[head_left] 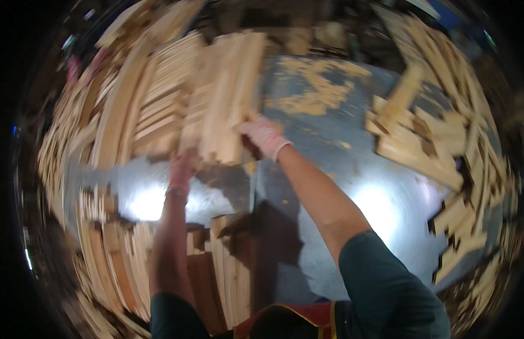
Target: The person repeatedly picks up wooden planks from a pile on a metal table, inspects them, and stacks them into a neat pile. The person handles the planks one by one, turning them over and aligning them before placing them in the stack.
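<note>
Nearest, straight-edged wooden slats were ranged side by side. Beyond, on a glossy metal table, the left hand met pale, long planks at their near ends; the right hand touched their right edge. Blur left both grips undeterminable. Flaky shavings lay farther.

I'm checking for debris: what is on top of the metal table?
On the metal table, sawdust lies in patches, with wooden boards to the left and wood offcuts to the right. Whatever lies beneath the wood is hidden.
</note>
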Motion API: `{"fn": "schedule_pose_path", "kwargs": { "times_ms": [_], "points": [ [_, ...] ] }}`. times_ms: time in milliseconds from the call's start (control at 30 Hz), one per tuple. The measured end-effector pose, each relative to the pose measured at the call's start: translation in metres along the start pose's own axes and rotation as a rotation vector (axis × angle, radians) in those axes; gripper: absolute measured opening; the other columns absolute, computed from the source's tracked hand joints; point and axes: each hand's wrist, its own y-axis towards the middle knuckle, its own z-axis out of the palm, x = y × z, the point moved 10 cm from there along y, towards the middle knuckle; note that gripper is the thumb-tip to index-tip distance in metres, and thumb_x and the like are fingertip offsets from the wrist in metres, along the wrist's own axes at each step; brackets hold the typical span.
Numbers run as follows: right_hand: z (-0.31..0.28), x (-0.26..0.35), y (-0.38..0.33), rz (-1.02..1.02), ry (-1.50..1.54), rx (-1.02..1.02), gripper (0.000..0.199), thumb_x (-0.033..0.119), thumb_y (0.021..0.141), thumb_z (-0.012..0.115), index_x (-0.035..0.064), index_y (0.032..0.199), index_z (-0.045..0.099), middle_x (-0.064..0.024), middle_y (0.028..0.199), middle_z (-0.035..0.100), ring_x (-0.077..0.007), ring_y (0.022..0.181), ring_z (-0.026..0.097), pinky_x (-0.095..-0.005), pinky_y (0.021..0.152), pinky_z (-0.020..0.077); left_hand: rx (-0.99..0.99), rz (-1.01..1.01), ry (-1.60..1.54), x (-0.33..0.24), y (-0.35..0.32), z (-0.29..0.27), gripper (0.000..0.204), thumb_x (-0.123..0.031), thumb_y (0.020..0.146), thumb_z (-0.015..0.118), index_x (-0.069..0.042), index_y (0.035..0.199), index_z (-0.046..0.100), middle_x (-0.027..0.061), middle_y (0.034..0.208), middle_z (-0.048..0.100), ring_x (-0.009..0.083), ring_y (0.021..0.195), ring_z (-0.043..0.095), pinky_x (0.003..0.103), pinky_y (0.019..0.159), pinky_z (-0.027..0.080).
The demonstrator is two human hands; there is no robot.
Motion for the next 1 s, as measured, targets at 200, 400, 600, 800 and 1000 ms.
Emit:
{"fn": "schedule_pose_path", "kwargs": {
  "times_ms": [200,400,600,800,1000],
  "points": [
    [-0.123,-0.03,-0.185,-0.153,-0.21,-0.147,0.067,0.038,0.098,0.066,0.0115,0.158,0.05,-0.0174,0.147,0.063,-0.0246,0.136,0.057,-0.0339,0.115,0.0425,-0.005,0.507,0.528,-0.049,-0.119,0.022,0.06,-0.03,0.104,0.065,0.0,0.153,0.051,0.0179,0.151,0.058,0.0283,0.128,0.062,0.04,0.11,0.047],
    [-0.403,-0.003,-0.536,-0.091,-0.825,-1.186,0.072,0.038,0.092,0.073,0.0079,0.153,0.053,-0.0214,0.146,0.063,-0.0351,0.135,0.061,-0.0417,0.114,0.0477,0.463,0.472,0.666,0.021,-0.283,0.109,0.069,-0.017,0.093,0.076,0.0,0.155,0.048,0.018,0.16,0.048,0.0362,0.143,0.052,0.043,0.115,0.046],
    [-0.636,-0.063,-0.854,0.366,-0.506,-1.995,0.089,0.052,0.079,0.078,-0.0011,0.146,0.055,-0.0263,0.147,0.059,-0.0412,0.139,0.054,-0.0441,0.118,0.0417,0.608,0.88,1.121,0.065,-0.473,0.22,0.076,-0.022,0.087,0.079,0.0,0.153,0.048,0.029,0.151,0.054,0.0475,0.142,0.049,0.053,0.118,0.043],
    [-0.671,-0.066,-0.855,0.764,-0.253,-1.935,0.121,0.065,0.075,0.077,0.0047,0.167,0.025,-0.0278,0.144,0.059,-0.0389,0.133,0.059,-0.0512,0.114,0.0432,0.812,0.957,1.085,0.094,-0.6,0.322,0.068,-0.023,0.085,0.08,0.0,0.143,0.054,0.0288,0.143,0.058,0.0479,0.131,0.057,0.051,0.108,0.05],
    [-0.614,-0.125,-0.86,-0.206,0.205,-1.522,0.091,0.007,0.085,0.072,0.008,0.164,0.027,-0.0158,0.109,0.064,-0.0223,0.08,0.065,-0.0385,0.066,0.0575,1.02,0.819,1.029,0.075,-0.674,0.404,0.07,-0.028,0.088,0.08,0.003,0.145,0.054,0.0299,0.146,0.056,0.0467,0.133,0.057,0.048,0.111,0.049]
  ]
}}
